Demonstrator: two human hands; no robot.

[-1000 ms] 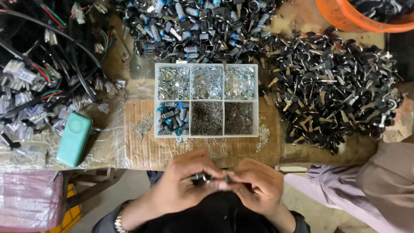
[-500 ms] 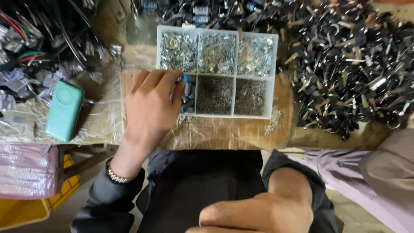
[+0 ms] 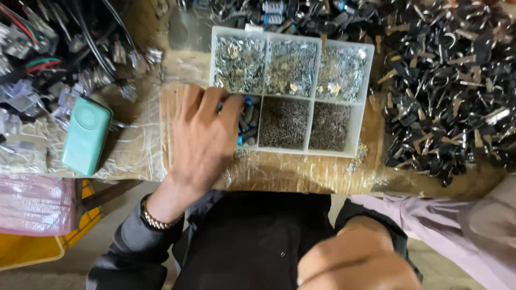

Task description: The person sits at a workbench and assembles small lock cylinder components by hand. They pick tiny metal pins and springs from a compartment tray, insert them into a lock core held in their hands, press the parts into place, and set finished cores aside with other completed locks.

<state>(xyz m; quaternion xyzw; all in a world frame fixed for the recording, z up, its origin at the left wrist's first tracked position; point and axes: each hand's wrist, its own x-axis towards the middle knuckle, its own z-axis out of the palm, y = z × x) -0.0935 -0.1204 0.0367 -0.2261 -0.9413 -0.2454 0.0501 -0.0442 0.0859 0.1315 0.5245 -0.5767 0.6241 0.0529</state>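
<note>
Two hands split apart since a second ago: left hand (image 3: 207, 134) fingers now curled into white six-compartment tray (image 3: 290, 36)'s lower-left blue-capped parts (image 3: 248, 121), right hand (image 3: 357, 263) fisted bottom-frame, contents hidden.

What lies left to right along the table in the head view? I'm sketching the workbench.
Tangle of cables → green case → left hand → divided tray → heap of black clips.

blue-black cylinders (image 3: 247, 121) heaped in the tray's (image 3: 355, 134) lower-left compartment (partly hidden).
</note>
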